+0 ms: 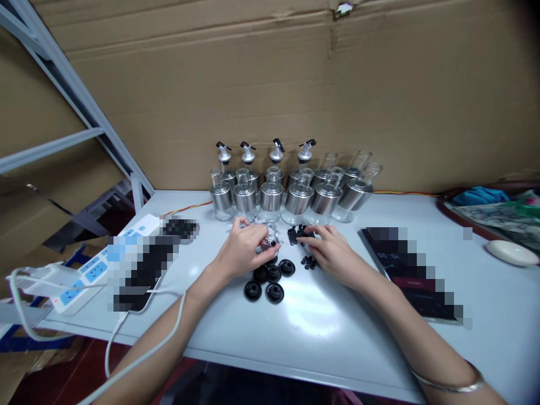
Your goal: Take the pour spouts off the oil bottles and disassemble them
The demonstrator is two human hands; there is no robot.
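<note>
My left hand [247,246] is closed around a small silver pourer top [269,243], its dark opening facing right. More clear and silver pieces [271,229] lie just behind those fingers, partly hidden. At the pile of black flip levers [292,235], my right hand [327,249] has its thumb and fingertips around one of the black pieces. Small black caps [309,262] lie scattered beside that hand. Between my hands and nearer me are several round black stoppers [275,292], some partly under the left hand.
Glass bottles with steel sleeves [272,197] stand in two rows at the back; several rear ones carry silver pourers [277,151]. A power strip [97,267], a phone [147,273] and white cables are left. A tablet-like screen [386,257] and white oval object [511,253] are right.
</note>
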